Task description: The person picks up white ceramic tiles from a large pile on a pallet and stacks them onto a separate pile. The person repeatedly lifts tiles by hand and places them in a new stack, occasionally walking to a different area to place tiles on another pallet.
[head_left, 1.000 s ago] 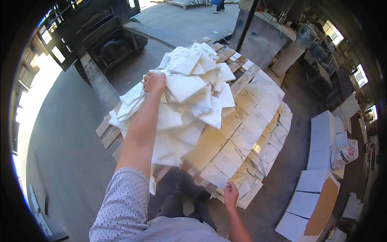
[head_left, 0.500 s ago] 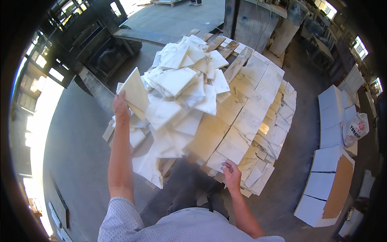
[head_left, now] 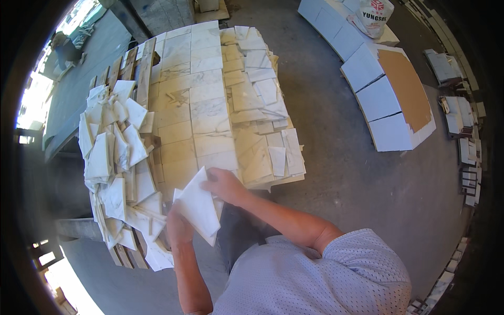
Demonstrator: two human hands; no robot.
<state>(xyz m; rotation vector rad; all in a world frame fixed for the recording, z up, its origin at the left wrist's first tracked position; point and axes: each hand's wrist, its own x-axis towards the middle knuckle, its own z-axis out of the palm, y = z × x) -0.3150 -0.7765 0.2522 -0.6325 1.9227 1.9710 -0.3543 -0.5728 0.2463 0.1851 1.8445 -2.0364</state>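
In front of my body I hold white marble tiles with both hands, tilted, one face turned up toward me. Edges of at least one more tile show behind the front one. My left hand is closed on their lower left edge, its fingers partly hidden. At the upper right edge, my right hand pinches them between thumb and fingers. A jumbled pile of broken marble pieces lies to the left of my hands. Just beyond them, flat rows of marble tiles cover the pallet.
Wooden pallet slats show beside the pile. Irregular marble offcuts are stacked along the right side. Across the floor stand white blocks with a brown panel and a white bag. Another person is far off at upper left.
My view has swung to the right. The left hand has brought its tile from the pile's left side to my front, and my right hand has left the flat rows and taken hold too.
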